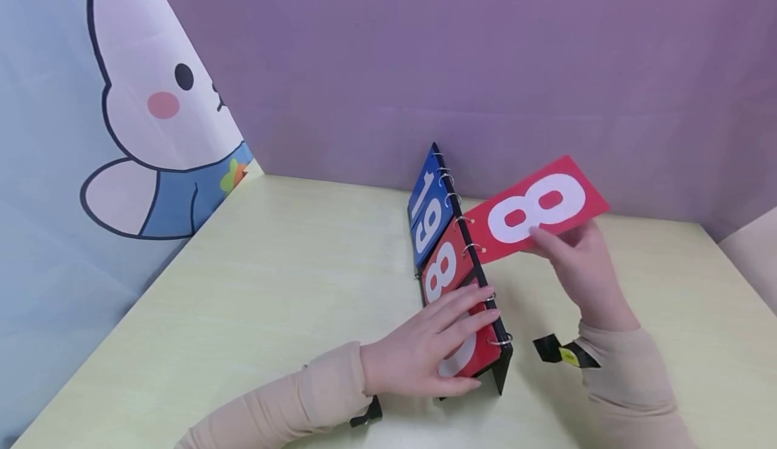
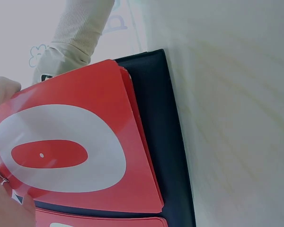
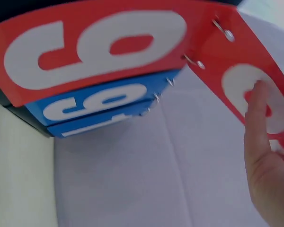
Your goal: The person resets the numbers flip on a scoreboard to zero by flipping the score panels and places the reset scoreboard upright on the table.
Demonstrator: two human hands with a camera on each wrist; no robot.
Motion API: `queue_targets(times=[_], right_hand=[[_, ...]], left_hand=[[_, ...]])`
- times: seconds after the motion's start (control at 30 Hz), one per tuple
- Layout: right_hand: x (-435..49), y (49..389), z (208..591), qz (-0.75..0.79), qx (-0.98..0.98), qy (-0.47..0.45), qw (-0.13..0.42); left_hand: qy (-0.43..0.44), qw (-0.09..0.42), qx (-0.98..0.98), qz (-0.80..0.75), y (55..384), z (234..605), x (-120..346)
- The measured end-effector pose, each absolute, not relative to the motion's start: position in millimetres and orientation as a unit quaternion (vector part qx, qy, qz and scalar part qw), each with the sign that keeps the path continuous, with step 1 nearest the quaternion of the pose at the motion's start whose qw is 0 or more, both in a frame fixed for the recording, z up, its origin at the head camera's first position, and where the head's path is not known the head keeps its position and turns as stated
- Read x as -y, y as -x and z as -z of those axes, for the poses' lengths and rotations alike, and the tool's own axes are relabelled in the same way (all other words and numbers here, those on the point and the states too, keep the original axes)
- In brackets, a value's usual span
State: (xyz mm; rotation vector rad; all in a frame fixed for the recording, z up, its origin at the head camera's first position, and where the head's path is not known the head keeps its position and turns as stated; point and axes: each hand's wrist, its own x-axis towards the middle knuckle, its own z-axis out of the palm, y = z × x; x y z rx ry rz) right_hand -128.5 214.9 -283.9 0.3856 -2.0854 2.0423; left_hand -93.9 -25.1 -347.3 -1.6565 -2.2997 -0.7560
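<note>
A tabletop flip scoreboard [image 1: 499,341] stands tilted like a tent, with red and blue number cards hung on metal rings. My left hand [image 1: 425,351] rests across its near end, fingers spread over the red 0 card [image 2: 106,142] to the top ridge, thumb at the near edge. With thumb and fingers, my right hand [image 1: 585,267] pinches a red card with a white 8 [image 1: 549,206]. This card is swung over the ridge to the right, still on its rings. Below it on the front hangs a red 9 card [image 3: 92,52].
Blue cards [image 1: 432,210] showing 1 and 9 hang at the scoreboard's far end. Everything stands on a pale wood-look table [image 1: 291,260]. Behind rises a purple cloth backdrop [image 1: 364,65], with a cartoon figure [image 1: 164,132] at the left.
</note>
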Motion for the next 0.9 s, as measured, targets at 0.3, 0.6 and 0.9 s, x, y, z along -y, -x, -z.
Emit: queue_targets(times=[0.3,0.6,0.9], right_hand=[[-200,134,297,-0.565,0.802,-0.185,0.057],[-186,145,306,-0.506,0.82,-0.241,0.116],[-181,163,311,-0.413,0.796,-0.355,0.264]], left_hand=[[0.564,0.111,0.778,0.254,96,350,23],[0.575,0.153,0.765,0.246,100,353,21],[0.565,0.142,0.776,0.24,101,353,20]])
